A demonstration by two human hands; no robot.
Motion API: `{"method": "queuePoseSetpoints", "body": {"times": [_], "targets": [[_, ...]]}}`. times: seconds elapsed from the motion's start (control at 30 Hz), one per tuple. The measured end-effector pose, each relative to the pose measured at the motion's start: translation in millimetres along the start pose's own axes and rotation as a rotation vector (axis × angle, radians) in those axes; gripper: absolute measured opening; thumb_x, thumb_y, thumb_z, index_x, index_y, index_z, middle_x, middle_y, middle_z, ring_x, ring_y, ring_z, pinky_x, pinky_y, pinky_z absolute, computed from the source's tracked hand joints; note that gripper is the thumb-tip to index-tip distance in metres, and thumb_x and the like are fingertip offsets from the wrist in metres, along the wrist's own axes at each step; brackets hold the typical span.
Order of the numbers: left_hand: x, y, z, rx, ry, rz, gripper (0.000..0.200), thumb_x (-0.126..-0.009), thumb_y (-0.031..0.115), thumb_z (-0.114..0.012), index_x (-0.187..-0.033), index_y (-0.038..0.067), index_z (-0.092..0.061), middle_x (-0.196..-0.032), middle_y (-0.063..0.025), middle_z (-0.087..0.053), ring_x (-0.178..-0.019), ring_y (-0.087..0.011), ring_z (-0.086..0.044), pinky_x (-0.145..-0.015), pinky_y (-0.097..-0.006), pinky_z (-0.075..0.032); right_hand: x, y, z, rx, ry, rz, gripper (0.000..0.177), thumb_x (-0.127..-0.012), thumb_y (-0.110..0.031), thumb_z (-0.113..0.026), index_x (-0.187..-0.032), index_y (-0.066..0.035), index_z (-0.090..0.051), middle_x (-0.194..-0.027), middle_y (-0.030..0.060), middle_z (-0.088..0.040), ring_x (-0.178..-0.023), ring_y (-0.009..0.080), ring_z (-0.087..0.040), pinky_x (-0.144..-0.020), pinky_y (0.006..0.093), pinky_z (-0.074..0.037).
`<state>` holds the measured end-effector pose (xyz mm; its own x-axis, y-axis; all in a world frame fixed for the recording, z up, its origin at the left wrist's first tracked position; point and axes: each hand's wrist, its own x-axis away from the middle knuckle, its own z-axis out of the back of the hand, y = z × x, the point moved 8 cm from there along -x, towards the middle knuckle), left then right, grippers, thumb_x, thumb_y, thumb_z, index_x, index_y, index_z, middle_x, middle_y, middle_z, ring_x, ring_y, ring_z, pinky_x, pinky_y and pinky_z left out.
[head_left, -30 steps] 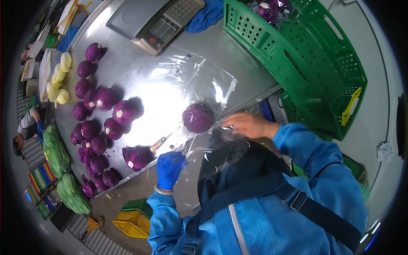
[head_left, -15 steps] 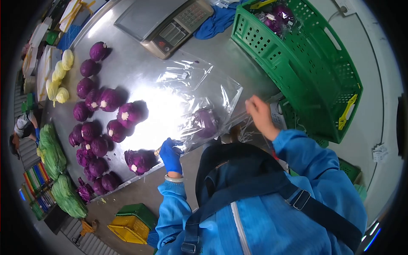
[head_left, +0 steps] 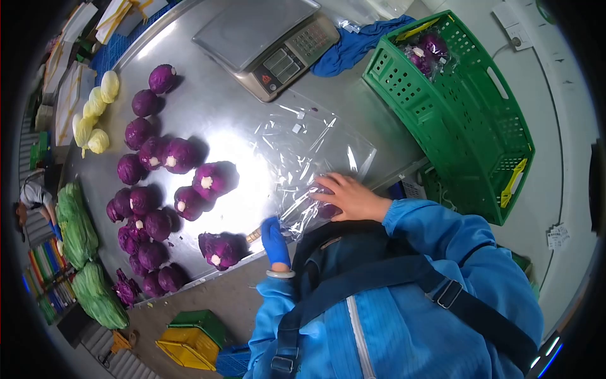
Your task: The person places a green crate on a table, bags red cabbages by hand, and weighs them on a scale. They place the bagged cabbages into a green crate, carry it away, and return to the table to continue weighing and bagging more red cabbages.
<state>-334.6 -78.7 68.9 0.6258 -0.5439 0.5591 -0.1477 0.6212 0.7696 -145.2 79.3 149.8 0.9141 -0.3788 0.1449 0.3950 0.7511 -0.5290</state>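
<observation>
On the metal table, a red cabbage lies inside a clear plastic bag near the front edge. My bare right hand is over this cabbage, its spread fingers curved round it through the film and hiding most of it. My left hand, in a blue glove, is at the bag's lower left corner with fingers together, apparently pinching the film; the glove hides the exact grip. Just left of the glove shows a tan, banded handle-like piece. A loose red cabbage sits beyond it.
Several red cabbages spread over the table's left half, with pale yellow cabbages behind. A scale and blue cloth stand at the back. A green crate holding bagged cabbages is on the right. Another person is far left.
My right hand has come left and down from beside the bag onto the bagged cabbage. My left hand stays by the bag's corner, its fingers now pointing more upward. The whole view has shifted slightly.
</observation>
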Motion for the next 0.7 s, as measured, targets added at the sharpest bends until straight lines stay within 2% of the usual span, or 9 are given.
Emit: {"method": "queuePoseSetpoints", "body": {"times": [0.07, 0.17, 0.23, 0.37, 0.4, 0.43, 0.5, 0.57, 0.7], "targets": [[27, 91, 3, -0.187, 0.148, -0.588, 0.051, -0.088, 0.005, -0.054, -0.137, -0.002, -0.042, -0.129, -0.0174, -0.053, -0.122, -0.0275, -0.049, -0.102, -0.0382, -0.037, -1, 3, -2, -0.001, 0.007, -0.002, 0.083, -0.067, -0.034, -0.081, -0.14, -0.021, -0.044, -0.143, 0.0132, -0.035, -0.127, 0.0387, -0.037, -0.1, 0.0494, -0.042], [40, 135, -63, -0.438, -0.337, -0.874, 0.059, -0.09, 0.011, -0.057, -0.144, 0.0, -0.035, -0.142, -0.0202, -0.045, -0.133, -0.0338, -0.042, -0.109, -0.0412, -0.032, 2, 4, -6, -0.011, -0.018, -0.02, 0.085, -0.065, -0.035, -0.082, -0.14, -0.021, -0.044, -0.143, 0.0135, -0.035, -0.127, 0.0388, -0.038, -0.1, 0.0492, -0.042], [9, 60, -106, -0.307, -0.617, -0.478, 0.06, -0.094, 0.021, -0.058, -0.144, -0.002, -0.034, -0.143, -0.0225, -0.044, -0.134, -0.0344, -0.04, -0.109, -0.0397, -0.033, -3, 11, -3, -0.045, -0.015, -0.011, 0.087, -0.064, -0.035, -0.083, -0.14, -0.021, -0.044, -0.143, 0.0136, -0.035, -0.126, 0.0386, -0.039, -0.101, 0.0485, -0.042], [-14, 58, -114, -0.154, -0.679, -0.128, 0.058, -0.097, 0.029, -0.056, -0.143, -0.002, -0.038, -0.139, -0.0179, -0.05, -0.128, -0.025, -0.047, -0.107, -0.0328, -0.036, -8, 37, -6, -0.363, 0.044, -0.183, 0.09, -0.065, -0.036, -0.083, -0.142, -0.014, -0.041, -0.142, 0.0161, -0.04, -0.124, 0.0369, -0.044, -0.103, 0.0431, -0.04], [-22, 46, -122, 0.28, -0.796, 0.235, 0.055, -0.099, 0.035, -0.051, -0.139, -0.001, -0.044, -0.132, -0.0155, -0.055, -0.122, -0.0223, -0.052, -0.103, -0.0302, -0.04, -12, 52, -11, -0.523, 0.036, -0.284, 0.088, -0.068, -0.036, -0.082, -0.142, -0.01, -0.04, -0.142, 0.017, -0.04, -0.125, 0.0356, -0.044, -0.105, 0.0417, -0.039], [-33, 53, -123, 0.217, -0.867, 0.16, 0.062, -0.1, 0.048, -0.042, -0.14, 0.0, -0.043, -0.13, -0.0157, -0.056, -0.119, -0.0236, -0.054, -0.101, -0.031, -0.043, -17, 69, -14, -0.681, 0.038, -0.376, 0.087, -0.072, -0.035, -0.081, -0.142, -0.007, -0.039, -0.142, 0.0179, -0.041, -0.127, 0.0343, -0.044, -0.106, 0.0404, -0.038], [-42, 70, -119, 0.542, -1.051, 0.477, 0.074, -0.099, 0.058, -0.033, -0.143, 0.0, -0.036, -0.131, -0.0157, -0.055, -0.12, -0.0266, -0.054, -0.102, -0.0361, -0.043, -23, 102, -43, -1.035, 0.011, -0.525, 0.091, -0.073, -0.046, -0.079, -0.143, -0.006, -0.037, -0.138, 0.017, -0.045, -0.127, 0.0317, -0.046, -0.103, 0.0386, -0.04], [-64, 77, -111, 0.323, -1.112, 0.369, 0.084, -0.095, 0.067, -0.025, -0.146, 0.0, -0.03, -0.134, -0.0162, -0.053, -0.12, -0.0295, -0.054, -0.102, -0.04, -0.044, -7, 92, -1, -1.392, 0.006, -0.704, 0.084, -0.079, -0.054, -0.071, -0.141, -0.007, -0.039, -0.137, 0.0162, -0.045, -0.128, 0.0287, -0.046, -0.095, 0.0394, -0.047], [-12, 227, -122, -0.51, -0.78, -0.485, 0.058, -0.085, 0.021, -0.073, -0.135, 0.001, -0.051, -0.124, -0.0121, -0.061, -0.114, -0.0189, -0.056, -0.099, -0.035, -0.043, 12, 88, 83, -1.596, 0.067, -0.619, 0.08, -0.083, -0.062, -0.061, -0.138, -0.007, -0.041, -0.136, 0.0154, -0.046, -0.125, 0.0278, -0.048, -0.081, 0.0408, -0.054]]}}
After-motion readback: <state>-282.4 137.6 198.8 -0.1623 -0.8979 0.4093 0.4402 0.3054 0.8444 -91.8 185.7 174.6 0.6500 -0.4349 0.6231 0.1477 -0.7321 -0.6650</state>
